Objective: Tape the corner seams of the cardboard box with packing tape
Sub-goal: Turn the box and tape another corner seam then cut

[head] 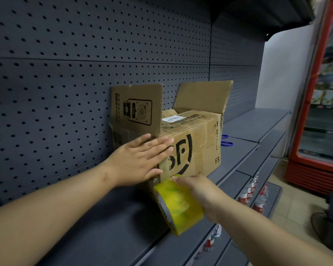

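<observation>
Closest to me, the right hand (199, 191) has its fingers curled round the yellow roll of packing tape (178, 204), held at the near bottom corner of the cardboard box (200, 148). Just above, the left hand (142, 160) lies flat, fingers straight and together, pressing on that corner edge. The box stands on the grey shelf (104, 217) against the pegboard (85, 54), flaps up. Behind it I see blue scissor handles (226, 141); farther right, a red cooler (319, 166).

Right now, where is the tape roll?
Head view, low centre: the right hand grips the tape roll just below the near corner of the cardboard box.
</observation>
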Motion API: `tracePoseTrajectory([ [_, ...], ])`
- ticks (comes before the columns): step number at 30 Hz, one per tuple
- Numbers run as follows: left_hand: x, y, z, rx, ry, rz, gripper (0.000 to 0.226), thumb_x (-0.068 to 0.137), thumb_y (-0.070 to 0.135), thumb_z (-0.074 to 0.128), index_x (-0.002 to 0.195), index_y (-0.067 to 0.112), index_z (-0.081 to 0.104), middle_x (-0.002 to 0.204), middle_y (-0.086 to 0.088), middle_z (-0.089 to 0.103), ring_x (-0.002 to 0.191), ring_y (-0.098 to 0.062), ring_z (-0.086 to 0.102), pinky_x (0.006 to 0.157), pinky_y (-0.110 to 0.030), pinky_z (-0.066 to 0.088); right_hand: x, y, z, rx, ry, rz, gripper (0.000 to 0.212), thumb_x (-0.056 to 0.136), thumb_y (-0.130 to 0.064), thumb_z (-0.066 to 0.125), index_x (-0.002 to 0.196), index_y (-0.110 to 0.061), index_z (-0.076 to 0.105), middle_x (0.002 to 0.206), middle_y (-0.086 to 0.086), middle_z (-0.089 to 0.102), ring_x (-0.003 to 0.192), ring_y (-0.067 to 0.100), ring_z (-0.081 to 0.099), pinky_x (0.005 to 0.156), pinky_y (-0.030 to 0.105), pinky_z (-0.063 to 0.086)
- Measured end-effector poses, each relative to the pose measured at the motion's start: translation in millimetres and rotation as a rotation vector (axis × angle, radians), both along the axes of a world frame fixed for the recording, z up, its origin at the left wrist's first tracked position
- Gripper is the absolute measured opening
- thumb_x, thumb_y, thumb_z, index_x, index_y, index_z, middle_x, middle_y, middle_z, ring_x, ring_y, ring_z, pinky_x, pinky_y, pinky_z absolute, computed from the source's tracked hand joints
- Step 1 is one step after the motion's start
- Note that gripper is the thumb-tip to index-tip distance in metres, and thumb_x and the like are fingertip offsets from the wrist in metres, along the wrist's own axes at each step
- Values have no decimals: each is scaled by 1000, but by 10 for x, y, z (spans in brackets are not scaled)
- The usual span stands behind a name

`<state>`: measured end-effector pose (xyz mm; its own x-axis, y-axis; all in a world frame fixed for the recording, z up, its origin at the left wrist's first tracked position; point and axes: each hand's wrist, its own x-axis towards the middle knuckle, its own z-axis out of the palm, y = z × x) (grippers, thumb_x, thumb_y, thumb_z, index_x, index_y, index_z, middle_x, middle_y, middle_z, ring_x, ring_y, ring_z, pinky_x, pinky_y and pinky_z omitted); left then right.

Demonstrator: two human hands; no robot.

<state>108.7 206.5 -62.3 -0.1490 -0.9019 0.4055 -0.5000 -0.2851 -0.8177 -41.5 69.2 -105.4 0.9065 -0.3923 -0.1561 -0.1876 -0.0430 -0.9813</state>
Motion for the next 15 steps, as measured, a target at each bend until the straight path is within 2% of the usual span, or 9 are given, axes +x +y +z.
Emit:
tracePoseTrajectory([
  [4, -53, 89, 71, 26, 95, -46, 52, 99, 40, 12, 142, 16, 28, 149, 1, 25, 144, -10, 2, 115, -38, 0, -27, -7, -16, -32, 36, 15, 37, 80, -41, 62, 108, -16, 64, 110, 6, 67, 103, 26, 61, 100, 46, 45],
  [6, -92, 131, 99, 35, 125, -58, 48, 100, 38, 15, 142, 19, 29, 149, 2, 26, 144, -9, -1, 116, -36, 4, -42, -49, -18, 27, 71, 69, 39, 80, -40, 64, 111, -16, 62, 112, 6, 67, 102, 26, 63, 99, 46, 46],
  [8, -153, 163, 132, 15, 160, -62, 46, 100, 36, 20, 139, 18, 36, 148, 0, 33, 144, -12, 10, 116, -35, 12, -51, -111, -10, 136, 94, 122, 27, 84, -30, 64, 106, -15, 62, 110, 9, 68, 101, 27, 65, 97, 45, 49],
  [11, -276, 176, 174, -36, 177, -26, 42, 99, 34, 27, 133, 20, 48, 141, -2, 47, 134, -17, 34, 111, -37, 24, -56, -185, 24, 214, 121, 203, 11, 87, -23, 61, 94, -15, 61, 111, 13, 68, 102, 29, 65, 91, 41, 52],
  [15, -500, 50, 187, -154, 207, 44, 41, 99, 33, 28, 126, 20, 57, 135, -4, 54, 128, -19, 42, 109, -37, 27, -30, -291, 37, 231, 149, 332, 11, 88, -24, 59, 94, -15, 60, 114, 14, 66, 106, 31, 62, 93, 41, 50],
])
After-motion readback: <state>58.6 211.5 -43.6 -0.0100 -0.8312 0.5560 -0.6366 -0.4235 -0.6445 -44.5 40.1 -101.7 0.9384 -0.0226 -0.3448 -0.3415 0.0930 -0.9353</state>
